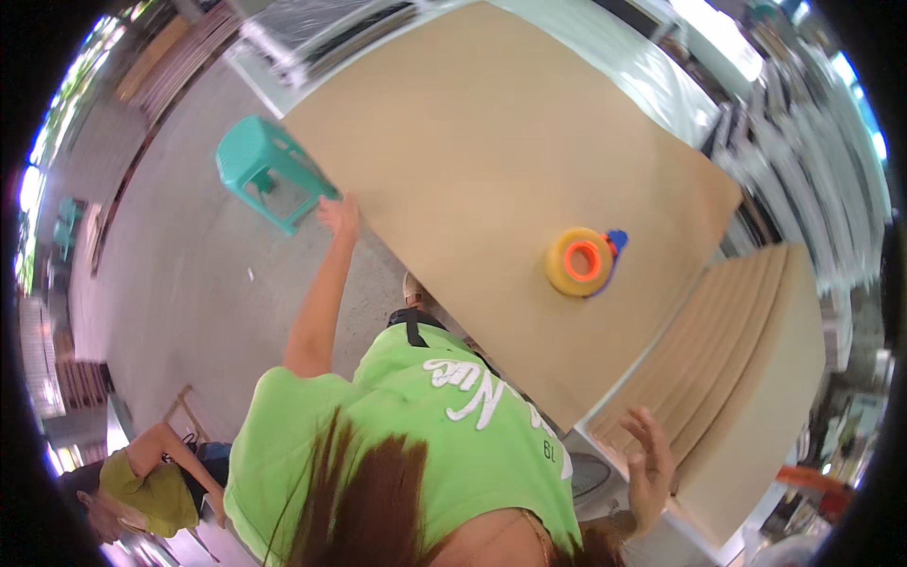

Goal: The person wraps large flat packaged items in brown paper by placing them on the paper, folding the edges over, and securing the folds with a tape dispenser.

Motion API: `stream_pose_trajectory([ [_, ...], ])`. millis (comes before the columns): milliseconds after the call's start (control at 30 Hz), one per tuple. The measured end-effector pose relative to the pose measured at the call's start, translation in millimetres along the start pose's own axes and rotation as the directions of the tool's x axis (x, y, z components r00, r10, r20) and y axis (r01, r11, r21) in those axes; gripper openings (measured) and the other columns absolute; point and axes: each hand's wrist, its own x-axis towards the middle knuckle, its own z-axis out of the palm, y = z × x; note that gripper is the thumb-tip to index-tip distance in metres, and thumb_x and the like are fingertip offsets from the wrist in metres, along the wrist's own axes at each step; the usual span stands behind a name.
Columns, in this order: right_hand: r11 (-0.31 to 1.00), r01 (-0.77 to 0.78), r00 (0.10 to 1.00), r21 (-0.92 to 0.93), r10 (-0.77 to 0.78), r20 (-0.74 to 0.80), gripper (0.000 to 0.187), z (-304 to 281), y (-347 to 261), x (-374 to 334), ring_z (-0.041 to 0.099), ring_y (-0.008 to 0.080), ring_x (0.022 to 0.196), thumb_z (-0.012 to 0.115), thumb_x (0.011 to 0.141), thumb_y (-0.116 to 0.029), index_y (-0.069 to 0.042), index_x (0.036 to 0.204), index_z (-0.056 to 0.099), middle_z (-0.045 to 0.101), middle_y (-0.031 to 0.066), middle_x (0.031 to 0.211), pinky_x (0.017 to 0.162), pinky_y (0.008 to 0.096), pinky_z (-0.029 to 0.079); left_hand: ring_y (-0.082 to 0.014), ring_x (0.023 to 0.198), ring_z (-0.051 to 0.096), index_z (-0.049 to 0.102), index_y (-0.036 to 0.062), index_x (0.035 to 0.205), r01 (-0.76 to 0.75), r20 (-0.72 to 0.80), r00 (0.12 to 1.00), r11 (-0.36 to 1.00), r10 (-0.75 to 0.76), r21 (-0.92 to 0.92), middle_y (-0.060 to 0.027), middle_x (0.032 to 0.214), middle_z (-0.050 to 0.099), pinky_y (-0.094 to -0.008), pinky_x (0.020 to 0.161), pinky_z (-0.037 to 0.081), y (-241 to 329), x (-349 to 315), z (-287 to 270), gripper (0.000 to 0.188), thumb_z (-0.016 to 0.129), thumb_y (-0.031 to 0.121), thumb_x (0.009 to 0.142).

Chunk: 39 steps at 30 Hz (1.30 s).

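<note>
A large brown cardboard sheet (472, 142) lies flat in front of me. My left hand (341, 217) is at its left edge, fingers apart, beside a green plastic stool (269, 168). Whether those fingertips touch the sheet I cannot tell. My right hand (650, 470) is raised with its fingers spread and nothing in it. It is nearest to a stack of brown boards (713, 326) at the right. On the sheet rests a tape dispenser with a thick yellow roll (559, 267), an orange ring inside and a blue part at one side.
Plastic-wrapped panels (784, 161) stand at the far right. White wrapped material (331, 33) is at the back left. A seated person in an olive top (156, 491) is at the lower left. Grey concrete floor (179, 274) stretches to the left, with stacked boards (184, 61) beyond.
</note>
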Motion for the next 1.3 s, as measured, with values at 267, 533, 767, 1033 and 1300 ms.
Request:
stream_pose_trajectory([
  [267,0.87,-0.007,0.992,-0.494,0.066,0.103,0.045,133.5,154.8,102.1,0.057,0.0301,0.11,0.057,0.094,-0.024,-0.004,0.133,0.05,0.056,0.0212,0.126,0.095,0.0369,0.043,-0.0187,0.07,0.067,0.059,-0.0029,0.102,0.129,0.288,0.956,0.959,-0.052,-0.254,-0.0116,0.083,0.067,-0.0332,0.057,0.054,-18.4,52.0,-26.6,0.027,0.064,0.015,0.083],
  [533,0.774,0.336,0.939,-0.537,-0.23,0.256,0.036,300.2,42.6,235.2,0.059,0.0338,0.104,0.058,0.091,-0.017,-0.002,0.124,0.056,0.059,0.0195,0.122,0.089,0.0383,0.048,-0.0186,0.067,0.067,0.056,-0.0058,0.093,0.238,0.556,0.828,0.852,0.074,-0.467,-0.0127,0.078,0.065,-0.0305,0.058,0.057,-17.4,44.8,-33.5,0.022,0.065,0.014,0.087],
  [767,0.941,0.316,0.866,0.118,-0.337,0.37,0.03,451.7,-92.2,394.2,0.063,0.0206,0.103,0.057,0.095,-0.024,-0.001,0.112,0.064,0.065,0.0083,0.111,0.091,0.0309,0.047,-0.0157,0.085,0.063,0.057,0.0032,0.104,0.446,0.912,0.41,0.867,0.021,-0.221,-0.0077,0.094,0.064,-0.0324,0.076,0.053,-62.3,85.3,-78.0,0.036,0.065,0.035,0.089],
  [1033,0.614,-0.139,0.92,0.777,-0.21,0.331,0.035,558.7,-189.1,582.2,0.059,0.0221,0.094,0.062,0.09,-0.013,-0.003,0.123,0.053,0.056,0.0103,0.108,0.084,0.0333,0.051,-0.0145,0.089,0.058,0.051,-0.0006,0.126,0.134,0.657,0.748,0.945,0.101,-0.298,-0.0131,0.098,0.062,-0.0307,0.076,0.049,-44.1,181.4,-85.9,0.048,0.059,0.033,0.092],
  [1300,0.536,-0.229,0.969,0.813,0.05,0.241,0.028,621.0,-222.7,666.7,0.055,0.0229,0.086,0.067,0.088,-0.017,-0.001,0.107,0.054,0.055,0.0106,0.095,0.083,0.0363,0.05,-0.0161,0.085,0.065,0.055,-0.0047,0.122,0.283,0.536,0.843,0.802,0.054,-0.526,-0.0141,0.1,0.066,-0.0318,0.071,0.054,41.7,268.4,-51.2,0.039,0.062,0.018,0.09],
])
